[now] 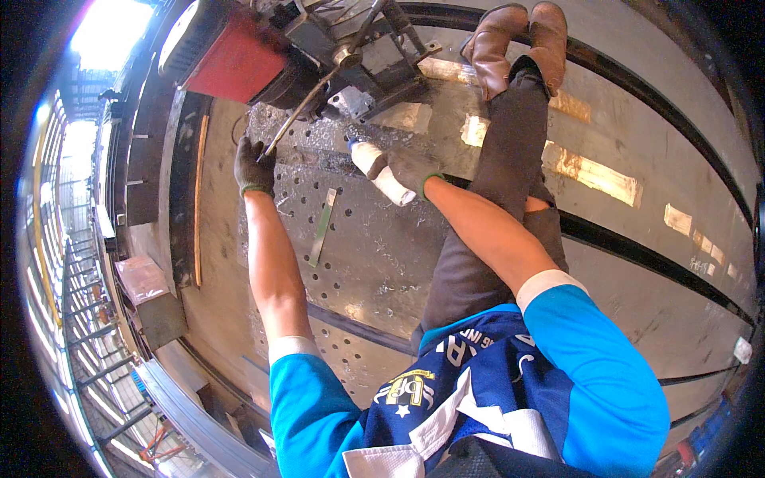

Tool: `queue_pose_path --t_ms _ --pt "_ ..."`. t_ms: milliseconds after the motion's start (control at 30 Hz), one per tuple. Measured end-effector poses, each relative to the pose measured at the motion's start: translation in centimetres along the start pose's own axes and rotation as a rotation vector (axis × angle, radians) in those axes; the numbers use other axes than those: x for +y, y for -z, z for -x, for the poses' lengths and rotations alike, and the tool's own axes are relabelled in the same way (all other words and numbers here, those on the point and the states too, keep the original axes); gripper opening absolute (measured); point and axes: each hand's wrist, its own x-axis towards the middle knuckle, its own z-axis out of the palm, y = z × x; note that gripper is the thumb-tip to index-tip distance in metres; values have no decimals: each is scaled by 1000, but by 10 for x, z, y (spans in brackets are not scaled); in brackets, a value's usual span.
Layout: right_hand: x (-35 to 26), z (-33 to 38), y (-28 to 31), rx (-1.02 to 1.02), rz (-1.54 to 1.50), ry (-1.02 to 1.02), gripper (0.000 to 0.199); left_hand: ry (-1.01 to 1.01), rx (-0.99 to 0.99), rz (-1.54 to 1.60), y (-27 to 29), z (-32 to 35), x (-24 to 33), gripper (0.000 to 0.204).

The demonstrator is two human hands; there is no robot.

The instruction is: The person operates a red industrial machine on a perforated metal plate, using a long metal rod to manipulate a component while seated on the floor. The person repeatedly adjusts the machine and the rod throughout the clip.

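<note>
My left hand, in a dark glove, is closed around the lower end of a thin metal lever. This lever runs up through a round hub on a drilling machine with a red motor housing. In my gloved right hand is a white squeeze bottle, tilted, its blue tip toward the machine. Beneath both hands lies a steel plate with rows of drilled holes. Metal shavings are scattered around the machine's base.
A flat greenish metal strip lies on the plate between my arms. My outstretched legs and brown boots are to the right. Dark gaps run between the steel plates. A metal box stands at the left.
</note>
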Motion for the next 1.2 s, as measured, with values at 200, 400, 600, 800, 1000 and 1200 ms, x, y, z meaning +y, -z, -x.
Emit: queue_pose_path --t_ms 200,400,600,800,1000,1200 --pt "-6 5 -4 16 -19 -44 53 180 -216 1198 56 -45 16 22" --pt "-22 17 18 -90 -47 -19 47 -344 -107 331 63 -71 107 18" --pt "-41 34 39 -97 -64 43 46 -412 34 102 37 -41 149 13" --pt "-32 26 32 -102 12 98 48 -744 68 -958 32 -16 177 11" --pt "-14 6 9 -71 114 -49 52 -356 101 -368 24 11 171 17" --pt "-6 -1 3 -75 111 -116 62 219 -133 -133 16 1 163 33"
